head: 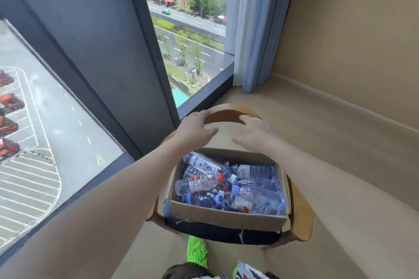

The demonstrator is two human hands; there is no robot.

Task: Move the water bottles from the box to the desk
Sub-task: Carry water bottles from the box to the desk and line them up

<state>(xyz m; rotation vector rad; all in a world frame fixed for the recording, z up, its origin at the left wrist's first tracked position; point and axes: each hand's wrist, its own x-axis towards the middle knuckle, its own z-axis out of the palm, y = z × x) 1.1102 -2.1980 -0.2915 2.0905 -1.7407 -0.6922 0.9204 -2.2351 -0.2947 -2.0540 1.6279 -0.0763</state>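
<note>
An open cardboard box [226, 216] sits on the dark seat of a wooden chair [300, 219]. Several clear plastic water bottles [199, 184] lie jumbled inside it, with red, white and blue caps. Both my arms reach out over the box toward the chair's curved backrest [224, 115]. My left hand [195, 130] is at the backrest's left end, fingers spread and fingertips on the rail. My right hand [256, 135] hovers just in front of the rail's right part, fingers relaxed and holding nothing. No desk is in view.
A floor-to-ceiling window with a dark frame [108, 75] runs along the left and far side. A blue-grey curtain [256, 29] hangs in the corner by a beige wall [351, 41]. My green shoe [196, 252] stands on the beige floor in front of the chair.
</note>
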